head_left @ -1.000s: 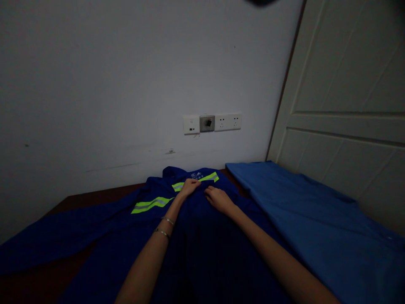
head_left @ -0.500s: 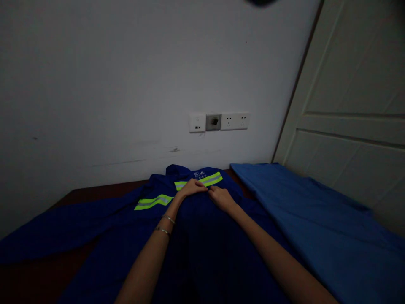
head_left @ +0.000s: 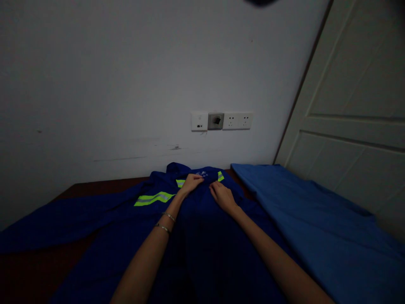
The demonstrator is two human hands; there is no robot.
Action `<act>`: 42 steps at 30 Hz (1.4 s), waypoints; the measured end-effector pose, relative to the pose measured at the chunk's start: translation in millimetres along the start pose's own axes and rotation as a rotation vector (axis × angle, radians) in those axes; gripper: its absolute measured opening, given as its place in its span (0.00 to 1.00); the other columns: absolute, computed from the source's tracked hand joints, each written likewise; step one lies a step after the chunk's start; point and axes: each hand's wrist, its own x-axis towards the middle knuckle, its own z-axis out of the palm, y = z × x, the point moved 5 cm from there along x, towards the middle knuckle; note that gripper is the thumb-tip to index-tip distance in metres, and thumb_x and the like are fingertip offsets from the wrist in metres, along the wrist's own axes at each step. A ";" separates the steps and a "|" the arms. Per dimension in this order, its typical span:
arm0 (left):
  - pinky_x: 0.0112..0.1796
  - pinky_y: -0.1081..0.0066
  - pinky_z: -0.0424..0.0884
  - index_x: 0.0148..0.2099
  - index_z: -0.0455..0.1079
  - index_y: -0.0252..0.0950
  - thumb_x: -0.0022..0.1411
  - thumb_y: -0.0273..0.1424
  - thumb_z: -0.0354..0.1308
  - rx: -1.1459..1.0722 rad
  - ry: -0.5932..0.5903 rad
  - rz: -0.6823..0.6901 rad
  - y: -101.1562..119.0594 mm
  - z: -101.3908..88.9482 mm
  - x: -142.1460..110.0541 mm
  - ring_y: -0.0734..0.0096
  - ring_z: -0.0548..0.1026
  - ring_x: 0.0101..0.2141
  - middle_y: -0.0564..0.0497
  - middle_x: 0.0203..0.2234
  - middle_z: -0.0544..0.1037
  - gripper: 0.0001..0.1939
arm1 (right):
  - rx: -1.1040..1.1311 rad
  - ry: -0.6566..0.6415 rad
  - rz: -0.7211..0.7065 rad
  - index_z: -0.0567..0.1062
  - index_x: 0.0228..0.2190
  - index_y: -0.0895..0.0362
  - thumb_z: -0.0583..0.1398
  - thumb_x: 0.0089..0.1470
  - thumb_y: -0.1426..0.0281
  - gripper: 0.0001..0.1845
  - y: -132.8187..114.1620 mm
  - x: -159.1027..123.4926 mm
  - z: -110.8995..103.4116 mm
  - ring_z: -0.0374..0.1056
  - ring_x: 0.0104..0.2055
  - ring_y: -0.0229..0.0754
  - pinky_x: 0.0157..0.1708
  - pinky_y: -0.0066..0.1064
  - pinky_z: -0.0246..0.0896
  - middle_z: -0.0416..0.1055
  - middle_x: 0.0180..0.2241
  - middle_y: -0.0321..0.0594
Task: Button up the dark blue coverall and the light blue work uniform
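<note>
A dark blue work jacket (head_left: 126, 228) with yellow-green and silver reflective strips lies spread out, its collar toward the wall and one sleeve stretched to the left. My left hand (head_left: 191, 184) pinches the jacket's front near the white chest print (head_left: 201, 173). Close beside it on the right, my right hand (head_left: 223, 196) has its fingers bent together at the cloth. Between the hands, raised blue cloth hides the middle of the chest reflective strip (head_left: 220, 176). Fine details at the fingertips are too dark to make out.
The jacket lies on a dark red-brown surface (head_left: 95, 185) against a white wall (head_left: 95, 84). A lighter blue cloth (head_left: 303, 219) lies flat on the right. Wall sockets (head_left: 238, 121) sit above the jacket, and a pale panelled door (head_left: 354, 122) stands at the right.
My left hand has moved slightly up and away from my right hand. Blue cloth now covers the middle of the chest strip, which showed more fully before.
</note>
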 end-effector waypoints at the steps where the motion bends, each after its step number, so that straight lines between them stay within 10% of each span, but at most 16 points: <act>1: 0.23 0.78 0.54 0.29 0.74 0.27 0.47 0.32 0.56 -0.024 0.012 -0.011 1.0 0.2 -0.7 0.80 0.60 0.20 0.56 0.17 0.68 0.11 | 0.024 0.019 0.016 0.67 0.37 0.57 0.45 0.60 0.67 0.13 0.3 -0.2 -1.9 0.65 0.41 0.38 0.35 0.26 0.57 0.68 0.38 0.42; 35: 0.26 0.76 0.59 0.34 0.76 0.28 0.51 0.44 0.54 -0.208 -0.111 -0.072 -3.0 11.5 -4.3 0.75 0.66 0.24 0.49 0.23 0.75 0.22 | -0.014 0.072 0.153 0.66 0.34 0.56 0.45 0.60 0.66 0.12 0.7 -3.5 -6.5 0.68 0.35 0.38 0.28 0.25 0.52 0.71 0.35 0.40; 42: 0.23 0.78 0.56 0.38 0.74 0.28 0.46 0.31 0.57 -0.110 -0.196 0.008 -2.7 12.2 0.3 0.79 0.63 0.20 0.53 0.19 0.72 0.16 | -0.020 0.073 0.121 0.66 0.35 0.56 0.45 0.60 0.66 0.12 0.2 -5.1 -4.0 0.68 0.36 0.38 0.28 0.25 0.51 0.70 0.36 0.40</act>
